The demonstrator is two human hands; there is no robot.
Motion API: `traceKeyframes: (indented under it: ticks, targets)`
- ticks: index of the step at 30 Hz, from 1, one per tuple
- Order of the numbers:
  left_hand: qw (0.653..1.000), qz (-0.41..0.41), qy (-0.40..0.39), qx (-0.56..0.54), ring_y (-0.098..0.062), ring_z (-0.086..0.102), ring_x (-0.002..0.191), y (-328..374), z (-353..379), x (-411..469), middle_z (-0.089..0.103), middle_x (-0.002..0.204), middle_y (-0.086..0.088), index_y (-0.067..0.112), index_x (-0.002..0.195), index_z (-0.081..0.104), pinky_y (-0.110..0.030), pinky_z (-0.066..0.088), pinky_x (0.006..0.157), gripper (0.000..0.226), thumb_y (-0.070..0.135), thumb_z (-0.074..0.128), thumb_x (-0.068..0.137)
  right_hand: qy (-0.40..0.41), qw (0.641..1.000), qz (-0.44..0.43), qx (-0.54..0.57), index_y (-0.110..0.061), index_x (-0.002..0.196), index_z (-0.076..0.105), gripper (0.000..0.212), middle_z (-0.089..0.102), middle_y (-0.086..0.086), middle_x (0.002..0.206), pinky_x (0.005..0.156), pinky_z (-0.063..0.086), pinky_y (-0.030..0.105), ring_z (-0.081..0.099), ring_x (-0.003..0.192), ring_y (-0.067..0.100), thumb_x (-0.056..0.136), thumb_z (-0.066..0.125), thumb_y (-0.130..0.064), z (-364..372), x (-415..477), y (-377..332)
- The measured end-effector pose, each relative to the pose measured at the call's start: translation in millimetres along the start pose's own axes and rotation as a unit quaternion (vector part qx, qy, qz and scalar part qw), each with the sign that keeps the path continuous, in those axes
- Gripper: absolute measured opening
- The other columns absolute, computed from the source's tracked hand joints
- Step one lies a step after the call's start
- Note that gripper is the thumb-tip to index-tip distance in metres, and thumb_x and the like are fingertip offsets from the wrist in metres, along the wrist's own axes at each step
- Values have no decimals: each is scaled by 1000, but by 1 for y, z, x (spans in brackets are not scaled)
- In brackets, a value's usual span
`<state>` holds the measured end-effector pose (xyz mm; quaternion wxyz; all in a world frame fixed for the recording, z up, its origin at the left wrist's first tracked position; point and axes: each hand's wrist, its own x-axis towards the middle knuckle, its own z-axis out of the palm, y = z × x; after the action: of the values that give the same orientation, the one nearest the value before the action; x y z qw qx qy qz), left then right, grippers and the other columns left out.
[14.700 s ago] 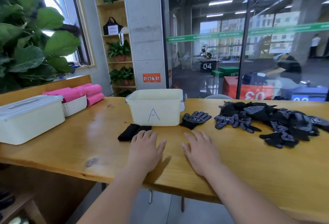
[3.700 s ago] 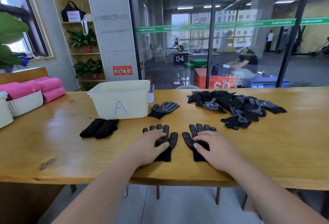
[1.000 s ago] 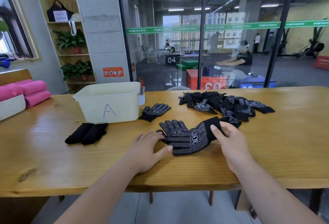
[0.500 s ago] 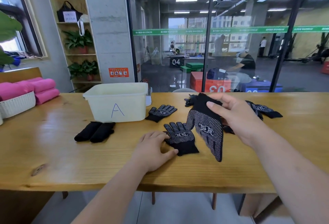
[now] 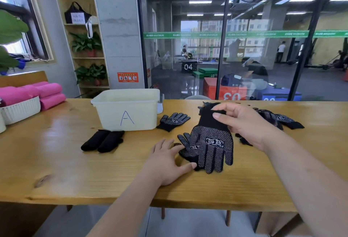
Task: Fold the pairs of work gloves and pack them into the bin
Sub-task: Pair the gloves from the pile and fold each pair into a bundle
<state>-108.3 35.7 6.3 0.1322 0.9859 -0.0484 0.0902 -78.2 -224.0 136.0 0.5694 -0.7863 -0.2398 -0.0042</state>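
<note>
My right hand [image 5: 243, 123] pinches the cuff of a black dotted glove [image 5: 214, 142] that hangs fingers down over a second glove [image 5: 185, 147] lying flat on the table. My left hand [image 5: 167, 161] rests on the table with its fingers against that lower glove's left edge. The cream bin marked A [image 5: 128, 110] stands behind to the left. A folded black pair [image 5: 102, 140] lies in front of the bin. A single glove [image 5: 174, 121] lies to the right of the bin. The pile of loose gloves [image 5: 276, 118] sits at the right, partly hidden by my right hand.
The wooden table [image 5: 56, 161] runs across the view, its front edge near me. Pink rolled towels [image 5: 50, 93] and a white basket [image 5: 18, 107] sit at the far left. A glass wall stands behind the table.
My right hand has lowered the held glove leftward so that it hangs over the glove on the table. My left hand has stayed at the lower glove's edge.
</note>
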Motion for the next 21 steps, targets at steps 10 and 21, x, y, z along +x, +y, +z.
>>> traceKeyframes:
  ticks: [10,21]
  targets:
    - [993,67,-63,-79,-3,-8,159,-9,-5,3,18,171,22,48,156,42,-51,10,131,95,86,62,72,-24,997,3,68,-26,117,76,19,78,5,120,111,49,58,72,116,31,99,71,-25,-3,6,3]
    - [996,42,-42,-63,-4,-5,160,-6,-6,3,23,171,17,33,162,37,-44,13,130,107,90,61,75,119,987,-110,5,-35,108,76,16,79,-1,103,87,59,37,73,98,21,99,74,-22,7,25,6]
